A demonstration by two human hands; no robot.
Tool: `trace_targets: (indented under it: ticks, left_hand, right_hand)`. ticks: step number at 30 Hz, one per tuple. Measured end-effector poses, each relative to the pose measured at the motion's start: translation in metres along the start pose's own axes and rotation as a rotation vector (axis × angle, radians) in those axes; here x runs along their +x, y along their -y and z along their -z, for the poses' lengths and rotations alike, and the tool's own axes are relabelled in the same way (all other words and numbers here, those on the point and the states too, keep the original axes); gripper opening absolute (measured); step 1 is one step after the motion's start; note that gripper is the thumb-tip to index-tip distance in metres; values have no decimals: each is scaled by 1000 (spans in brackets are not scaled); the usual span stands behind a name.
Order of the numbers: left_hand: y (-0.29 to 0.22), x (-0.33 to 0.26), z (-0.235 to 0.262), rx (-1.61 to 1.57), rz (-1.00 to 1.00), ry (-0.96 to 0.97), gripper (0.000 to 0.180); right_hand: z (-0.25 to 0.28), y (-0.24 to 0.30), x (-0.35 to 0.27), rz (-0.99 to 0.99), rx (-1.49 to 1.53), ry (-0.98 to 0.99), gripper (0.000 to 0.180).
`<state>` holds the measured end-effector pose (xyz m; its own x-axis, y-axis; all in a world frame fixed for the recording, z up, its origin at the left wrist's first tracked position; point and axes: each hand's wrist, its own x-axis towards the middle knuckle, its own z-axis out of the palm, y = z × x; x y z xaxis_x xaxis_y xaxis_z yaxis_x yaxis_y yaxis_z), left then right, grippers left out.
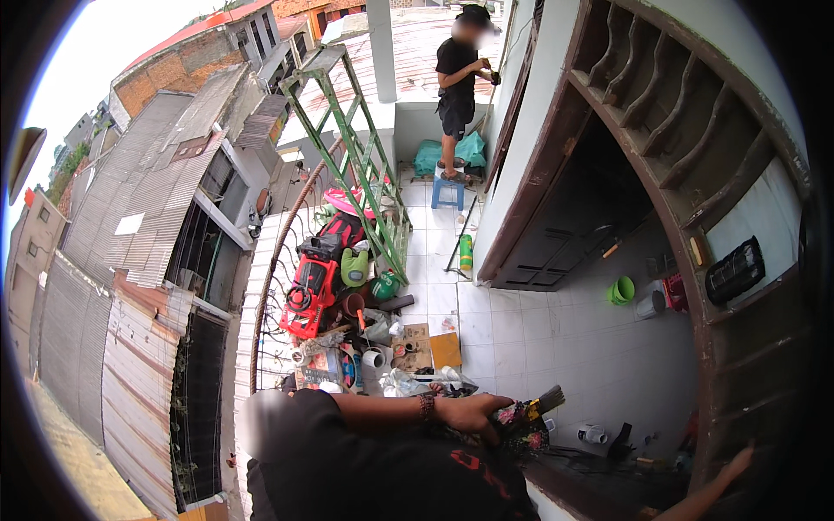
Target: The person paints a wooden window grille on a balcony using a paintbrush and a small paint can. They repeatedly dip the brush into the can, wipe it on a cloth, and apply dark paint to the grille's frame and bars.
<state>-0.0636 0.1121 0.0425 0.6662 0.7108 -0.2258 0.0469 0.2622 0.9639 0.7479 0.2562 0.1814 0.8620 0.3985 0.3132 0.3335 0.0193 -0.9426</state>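
Left hand (473, 410): forearm runs across the lower frame, wrist with a beaded bracelet (426, 406); fingers curled tight around the handle of a paintbrush (543, 404). Paintbrush: held just above the wall's top edge, long axis near level, bristles pointing right and slightly up. Handle largely hidden by the fist. Right hand (737, 466): low at right, fingers loosely extended against the dark wooden frame (747, 347); partly in shadow, grip cannot be told.

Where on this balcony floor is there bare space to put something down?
The white tiles between the doorway and the green bucket are bare. Along the railing, around the red machine and the green ladder, it is crowded.
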Motion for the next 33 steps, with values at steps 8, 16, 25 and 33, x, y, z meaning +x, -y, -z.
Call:
trace_targets:
  ticks: [8, 16, 25, 33]
  left_hand:
    - [-14, 4, -1, -114, 65, -183, 41]
    - [-4, 27, -30, -94, 90, -325, 17]
    - [-31, 70, -98, -97, 21, -265, 13]
    - [-58, 91, -134, -115, 12, -277, 15]
  right_hand:
    - [-28, 41, -75, 335, -73, -50, 43]
    - [-38, 109, -150, 168, -40, 31, 47]
    - [-51, 111, -157, 137, 25, 43, 39]
    - [-54, 106, -156, 202, 70, 31, 38]
